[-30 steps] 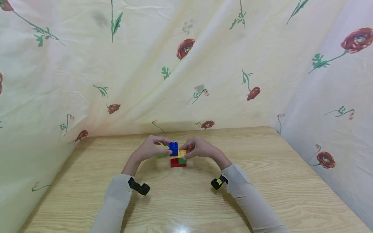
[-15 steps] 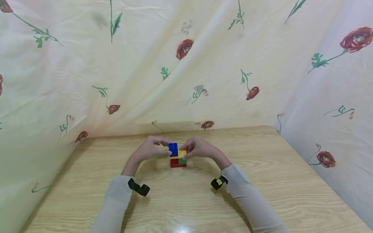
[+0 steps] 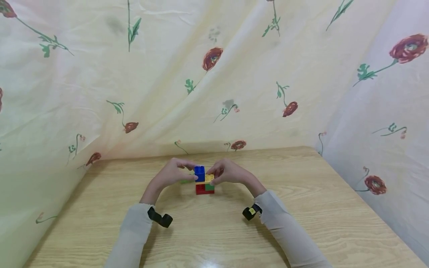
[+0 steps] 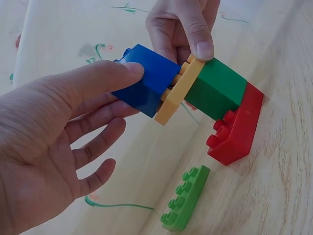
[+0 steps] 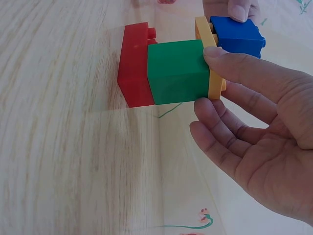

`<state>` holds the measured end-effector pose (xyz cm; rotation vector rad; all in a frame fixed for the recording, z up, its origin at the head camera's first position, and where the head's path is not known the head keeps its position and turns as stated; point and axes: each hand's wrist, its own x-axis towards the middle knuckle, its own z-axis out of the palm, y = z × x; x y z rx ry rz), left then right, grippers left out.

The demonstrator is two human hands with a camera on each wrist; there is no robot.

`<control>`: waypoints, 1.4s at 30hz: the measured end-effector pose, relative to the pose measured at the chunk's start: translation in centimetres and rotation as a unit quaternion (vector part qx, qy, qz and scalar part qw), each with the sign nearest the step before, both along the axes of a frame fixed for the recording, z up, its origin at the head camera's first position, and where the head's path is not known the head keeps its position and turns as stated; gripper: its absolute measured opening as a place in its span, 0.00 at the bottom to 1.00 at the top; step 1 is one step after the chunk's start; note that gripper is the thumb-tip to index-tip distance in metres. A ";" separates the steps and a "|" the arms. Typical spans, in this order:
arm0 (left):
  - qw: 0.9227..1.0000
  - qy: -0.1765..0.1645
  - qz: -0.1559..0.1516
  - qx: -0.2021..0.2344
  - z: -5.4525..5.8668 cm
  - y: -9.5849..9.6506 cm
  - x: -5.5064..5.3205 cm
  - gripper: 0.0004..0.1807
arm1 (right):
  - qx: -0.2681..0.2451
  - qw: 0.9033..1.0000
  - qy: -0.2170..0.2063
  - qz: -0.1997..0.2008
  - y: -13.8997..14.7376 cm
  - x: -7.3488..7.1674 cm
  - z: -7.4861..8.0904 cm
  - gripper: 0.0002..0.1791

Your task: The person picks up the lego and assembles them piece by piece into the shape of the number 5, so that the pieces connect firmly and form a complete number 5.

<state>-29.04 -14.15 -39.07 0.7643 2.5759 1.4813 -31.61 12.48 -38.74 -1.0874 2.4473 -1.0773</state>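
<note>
My left hand point(image 3: 172, 172) pinches a blue brick point(image 4: 149, 76) between thumb and fingers, its lower fingers loosely bent. The blue brick stands on the left part of a thin yellow plate point(image 5: 208, 63). With thumb above and fingers below in its wrist view, my right hand point(image 3: 230, 172) pinches the right end of that plate. Under the plate is a green block point(image 5: 176, 73), which sits on the right half of a long red brick point(image 4: 239, 127). The red brick lies on the table, bare studs showing on its left half.
A light green brick point(image 4: 188, 200) with a row of studs lies apart on the wooden table point(image 3: 214, 227), behind and left of the stack. Flowered cloth point(image 3: 161, 74) hangs along the table's back and sides. Each wrist wears a black camera point(image 3: 164, 220).
The head view has shifted slightly, so everything sits a few pixels lower. Both hands keep their hold on the blue brick and the yellow plate, with hardly any movement.
</note>
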 end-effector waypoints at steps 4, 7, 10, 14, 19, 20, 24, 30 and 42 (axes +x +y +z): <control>1.000 0.002 0.000 -0.004 0.0 0.1 -0.1 0.19 | -0.001 1.000 -0.003 -0.002 0.0 0.0 0.0 0.19; 1.000 0.009 0.002 -0.011 0.0 0.0 -0.1 0.19 | -0.003 1.000 -0.004 -0.002 0.0 -0.1 -0.1 0.19; 1.000 0.008 0.005 -0.013 -0.1 -0.1 -0.1 0.19 | -0.003 1.000 -0.005 -0.001 0.0 -0.2 -0.1 0.19; 1.000 0.004 0.009 -0.014 -0.3 -0.2 -0.1 0.19 | -0.004 1.000 -0.005 0.001 -0.1 -0.3 -0.3 0.19; 1.000 -0.005 0.013 -0.014 -0.3 -0.2 -0.3 0.19 | -0.005 1.000 -0.004 0.004 -0.1 -0.5 -0.2 0.19; 1.000 -0.005 0.013 -0.014 -0.2 -0.2 -0.3 0.19 | -0.004 1.000 -0.004 0.005 -0.1 -0.5 -0.2 0.19; 1.000 -0.011 0.011 -0.007 -0.1 -0.2 -0.4 0.19 | -0.003 1.000 -0.002 0.007 -0.1 -0.6 -0.1 0.19; 1.000 -0.016 0.009 0.005 0.0 -0.2 -0.5 0.20 | -0.004 1.000 -0.004 0.009 0.0 -0.8 0.0 0.19; 0.999 -0.009 0.031 -0.019 0.2 0.0 -0.7 0.20 | -0.005 1.000 -0.008 0.013 0.2 -1.3 0.1 0.18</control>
